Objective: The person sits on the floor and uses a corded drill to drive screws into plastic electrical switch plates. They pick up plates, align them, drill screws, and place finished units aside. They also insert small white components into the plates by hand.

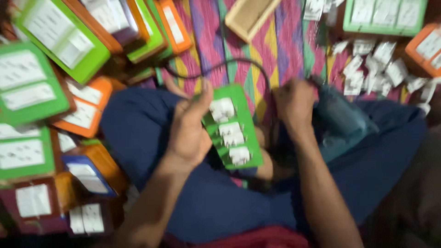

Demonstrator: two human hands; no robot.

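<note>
Under everything lies a striped mat (pixel 275 41) in pink, purple and yellow, running away from me on the floor. My legs in dark blue trousers (pixel 216 202) are folded across the near part of it. On the left, green, orange and blue switch boards (pixel 32 87) are piled against each other, white fittings showing on their faces. More green and orange boards (pixel 383 16) sit at the far right, and near them a heap of loose white sockets (pixel 376 69) is scattered on the mat. A pale wooden frame (pixel 248 16) lies at the far centre.

In my lap I hold a green board (pixel 232 128) with three white sockets in a row. My left hand (pixel 190 128) grips its left edge, fingers wrapped behind, thumb up along the top corner. My right hand (pixel 294 105) is closed round the grip of a blue-grey power tool (pixel 342 121) just right of the board; its black cord (pixel 220 64) loops away over the mat.
</note>
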